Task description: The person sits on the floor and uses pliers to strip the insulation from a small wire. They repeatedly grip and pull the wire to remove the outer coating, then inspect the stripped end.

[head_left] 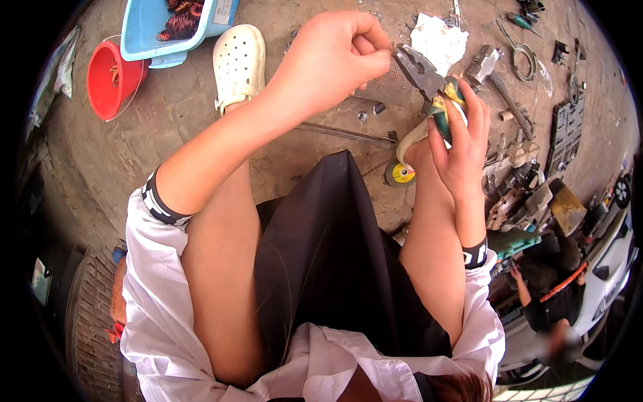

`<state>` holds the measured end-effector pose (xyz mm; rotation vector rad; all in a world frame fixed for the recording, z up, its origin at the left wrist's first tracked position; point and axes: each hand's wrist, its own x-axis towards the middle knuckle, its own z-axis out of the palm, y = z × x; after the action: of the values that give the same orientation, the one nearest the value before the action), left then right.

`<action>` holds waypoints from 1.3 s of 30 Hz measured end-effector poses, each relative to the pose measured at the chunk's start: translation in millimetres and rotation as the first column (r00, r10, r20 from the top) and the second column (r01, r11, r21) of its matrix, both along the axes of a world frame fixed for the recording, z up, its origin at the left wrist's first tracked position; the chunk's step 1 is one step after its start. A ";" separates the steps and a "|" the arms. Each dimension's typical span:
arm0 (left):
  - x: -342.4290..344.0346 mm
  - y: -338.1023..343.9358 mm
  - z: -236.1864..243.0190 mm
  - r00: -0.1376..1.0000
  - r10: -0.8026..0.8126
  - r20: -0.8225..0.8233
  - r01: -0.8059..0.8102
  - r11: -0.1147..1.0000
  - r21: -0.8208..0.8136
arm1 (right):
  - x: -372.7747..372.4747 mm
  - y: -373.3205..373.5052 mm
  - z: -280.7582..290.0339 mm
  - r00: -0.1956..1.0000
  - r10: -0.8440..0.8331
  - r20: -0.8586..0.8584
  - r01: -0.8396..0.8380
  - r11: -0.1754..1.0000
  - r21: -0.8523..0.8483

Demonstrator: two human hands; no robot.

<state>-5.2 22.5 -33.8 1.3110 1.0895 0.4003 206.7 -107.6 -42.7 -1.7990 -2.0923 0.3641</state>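
Overhead, the pliers (pixel 429 84) serve as the anchor for everything else. The right hand (pixel 462 144) wraps their green-and-yellow handles, fingers curled tight around the grips, with the dark metal jaws pointing up and to the left. The left hand (pixel 338 57) sits just left of the jaw tips, its thumb and fingertips pinched together right at the jaws (whatever they pinch is too small to make out). A pale strip (pixel 410 142) curves down from below the handles, beside the right wrist. Lower still, on the concrete floor (pixel 187 127), lies a grinding disc (pixel 400 174) with a yellow centre. A crumpled white rag (pixel 439 41) lies just above the pliers, and a long metal rod (pixel 345 134) lies below the left hand. Well to the left of the pliers stand a white clog (pixel 238 63), a blue tub (pixel 157 30) and a red bucket (pixel 112 77). Scattered tools (pixel 529 161) crowd the floor to the right.
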 end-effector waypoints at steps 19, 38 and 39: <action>-3.1 -4.1 -11.5 0.996 -0.053 -0.077 0.073 0.956 0.284 | 3.3 0.1 1.1 0.973 0.008 0.230 -0.015 1.000 0.026; -7.7 -2.4 -4.9 0.967 -0.202 -0.156 0.253 0.848 0.465 | 4.7 -13.3 0.9 0.995 -0.060 -0.080 0.054 0.996 -0.072; -9.8 -3.7 -4.0 0.967 -0.212 -0.138 0.251 0.870 0.423 | 4.4 -14.3 1.9 0.992 -0.065 -0.108 0.055 0.994 -0.095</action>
<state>-15.0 18.8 -37.8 1.8564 0.9260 0.4248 211.2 -121.9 -40.9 -1.8441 -1.9705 0.5400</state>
